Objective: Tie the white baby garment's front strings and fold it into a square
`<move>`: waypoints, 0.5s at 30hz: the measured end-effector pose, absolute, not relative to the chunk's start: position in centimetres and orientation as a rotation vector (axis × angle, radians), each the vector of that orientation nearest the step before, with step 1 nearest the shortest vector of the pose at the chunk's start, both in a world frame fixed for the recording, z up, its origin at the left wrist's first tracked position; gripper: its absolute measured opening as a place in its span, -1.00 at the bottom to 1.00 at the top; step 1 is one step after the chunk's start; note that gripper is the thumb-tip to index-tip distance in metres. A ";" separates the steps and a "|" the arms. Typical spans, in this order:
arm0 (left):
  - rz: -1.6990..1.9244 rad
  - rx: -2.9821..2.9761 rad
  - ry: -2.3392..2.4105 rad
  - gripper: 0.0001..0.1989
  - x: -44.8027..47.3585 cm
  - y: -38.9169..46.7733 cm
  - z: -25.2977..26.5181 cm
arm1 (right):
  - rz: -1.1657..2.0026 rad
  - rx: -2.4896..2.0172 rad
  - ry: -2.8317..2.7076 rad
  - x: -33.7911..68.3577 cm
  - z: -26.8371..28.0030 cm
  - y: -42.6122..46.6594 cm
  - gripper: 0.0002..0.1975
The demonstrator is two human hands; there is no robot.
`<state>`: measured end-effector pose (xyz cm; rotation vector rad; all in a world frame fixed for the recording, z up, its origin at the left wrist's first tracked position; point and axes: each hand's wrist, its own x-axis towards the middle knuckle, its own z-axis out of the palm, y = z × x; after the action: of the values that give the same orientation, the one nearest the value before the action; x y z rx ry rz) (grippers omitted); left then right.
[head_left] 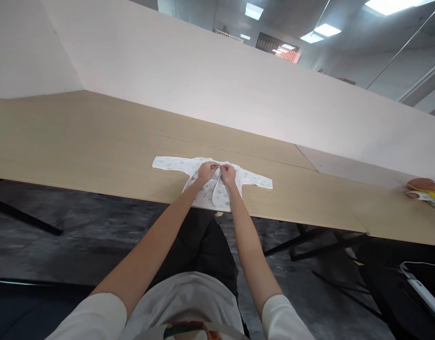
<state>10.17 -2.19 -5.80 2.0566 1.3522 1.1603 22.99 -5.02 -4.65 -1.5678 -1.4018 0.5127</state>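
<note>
A small white baby shirt [206, 196] with a faint print lies front side up on the wooden table, its sleeves spread to both sides and its hem at the table's near edge. At the neckline, my left hand [206, 172] pinches the cloth with its fingertips. Just beside it, my right hand [228, 174] is also closed on the shirt's upper front edge. The two hands almost touch. A curved front flap hangs below them over the shirt's body. What exactly lies between the fingertips is too small to make out.
The long wooden table [97, 141] runs along a white partition wall [203, 71]. A doll-like thing with yellow cloth [428, 189] lies at the far right end. Black table legs [302, 245] stand below. A white power strip [424, 295] rests on a black surface at lower right.
</note>
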 end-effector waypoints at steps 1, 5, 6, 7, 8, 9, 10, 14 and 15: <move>1.158 2.041 1.358 -0.74 10.2 -2.2 -5.8 | 0.521 -1.574 -1.407 23.0 -4.6 -5.1 -0.77; 1.167 1.985 1.374 -0.75 10.2 -2.4 -5.5 | 0.540 -1.620 -1.417 22.8 -4.2 -5.2 -0.75; 1.170 1.975 1.371 -0.75 10.1 -2.5 -5.4 | 0.538 -1.628 -1.414 22.7 -4.1 -5.3 -0.75; 1.169 1.966 1.370 -0.75 10.1 -2.6 -5.3 | 0.535 -1.634 -1.411 22.6 -4.0 -5.4 -0.74; 1.165 1.958 1.369 -0.75 10.1 -2.6 -5.2 | 0.532 -1.636 -1.408 22.6 -3.9 -5.5 -0.74; 1.160 1.949 1.370 -0.75 10.1 -2.7 -5.2 | 0.532 -1.635 -1.406 22.5 -3.9 -5.5 -0.73; 1.157 1.942 1.372 -0.76 10.0 -2.7 -5.1 | 0.535 -1.630 -1.406 22.5 -3.8 -5.6 -0.73; 1.176 1.914 1.353 -0.77 10.0 -2.8 -5.1 | 0.582 -1.579 -1.410 22.5 -4.0 -5.5 -0.72; 1.186 1.909 1.345 -0.77 10.0 -2.8 -5.1 | 0.603 -1.574 -1.403 22.5 -4.1 -5.3 -0.71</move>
<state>10.00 -2.81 -5.15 1.9090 1.3448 1.1863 22.52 -5.34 -4.08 -1.5744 -1.4026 0.6028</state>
